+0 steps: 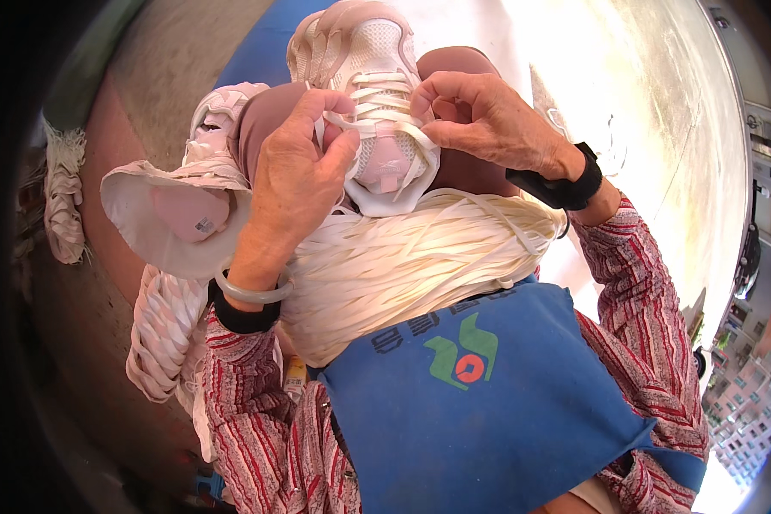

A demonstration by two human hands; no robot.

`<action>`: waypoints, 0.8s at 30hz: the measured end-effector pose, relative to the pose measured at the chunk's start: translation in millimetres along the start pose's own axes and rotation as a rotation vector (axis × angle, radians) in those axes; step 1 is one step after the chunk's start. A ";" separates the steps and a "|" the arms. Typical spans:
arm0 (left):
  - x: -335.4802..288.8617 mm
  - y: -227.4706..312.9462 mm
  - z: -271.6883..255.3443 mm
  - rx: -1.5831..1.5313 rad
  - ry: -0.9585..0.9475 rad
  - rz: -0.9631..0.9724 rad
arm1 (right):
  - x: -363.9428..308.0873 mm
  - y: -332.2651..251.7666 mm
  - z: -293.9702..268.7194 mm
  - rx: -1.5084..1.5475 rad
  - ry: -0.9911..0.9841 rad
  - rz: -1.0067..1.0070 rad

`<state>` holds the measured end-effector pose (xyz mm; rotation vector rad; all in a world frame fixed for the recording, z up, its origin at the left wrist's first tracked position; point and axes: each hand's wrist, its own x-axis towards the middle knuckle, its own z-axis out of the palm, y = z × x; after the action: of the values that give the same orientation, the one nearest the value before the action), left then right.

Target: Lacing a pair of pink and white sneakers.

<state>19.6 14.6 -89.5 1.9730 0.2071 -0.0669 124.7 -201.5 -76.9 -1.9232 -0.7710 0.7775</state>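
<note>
A pale pink and white sneaker (370,51) rests on my knees, toe pointing away from me. My left hand (295,171) pinches a white lace (377,107) at the shoe's left eyelets. From the right side, my right hand (480,116) grips the same lace over the tongue. A thick bundle of loose white laces (403,265) lies across my lap on a blue apron (480,403). Both wrists wear black bands, and the left one also carries a pale bangle.
A second pink sneaker (218,120) lies to the left, its opening (180,214) facing up. More lace bundles hang at the left (158,334) and far left (64,197). Bright floor spreads on the right; a blue sheet (261,51) lies under the shoes.
</note>
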 end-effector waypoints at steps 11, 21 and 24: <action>5.8 12.9 -7.4 -0.115 -0.069 -0.101 | -3.5 -7.8 26.4 -0.666 0.248 -0.373; 5.8 12.2 -15.0 -0.033 -0.146 -0.171 | 2.1 10.8 -6.7 0.841 -0.247 0.275; 6.2 9.0 -16.1 -0.034 -0.165 -0.139 | 10.5 0.4 -1.1 0.137 -0.136 0.067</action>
<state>26.6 26.6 -75.8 1.9063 0.2349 -0.3132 132.0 -194.2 -78.9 -1.7947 -0.7190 0.9856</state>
